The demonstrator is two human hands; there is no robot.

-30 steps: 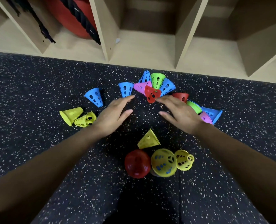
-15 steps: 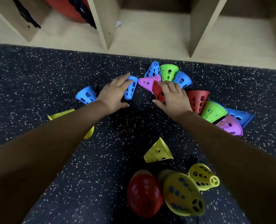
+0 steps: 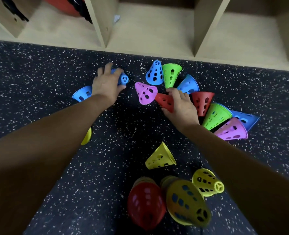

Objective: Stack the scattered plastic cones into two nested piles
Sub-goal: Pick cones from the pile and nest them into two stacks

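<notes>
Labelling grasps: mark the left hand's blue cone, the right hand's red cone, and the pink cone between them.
blue cone (image 3: 124, 80), head view, slotted tip.
red cone (image 3: 165, 102), head view, side wall.
pink cone (image 3: 145, 93), head view, side wall.

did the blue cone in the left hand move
Yes. The blue cone, now held by the left hand, has shifted left, away from the pink cone.

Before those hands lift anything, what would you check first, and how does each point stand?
1. Grip of the left hand on the blue cone: ok, curled round it.
2. Grip of the right hand on the red cone: ok.
3. That red cone free of the pink cone: cannot tell, they meet in this view.
4. The red-topped pile and yellow-topped pile standing side by side: ok.
5. Way back to the piles clear: not ok, a loose yellow cone lies between.
</notes>
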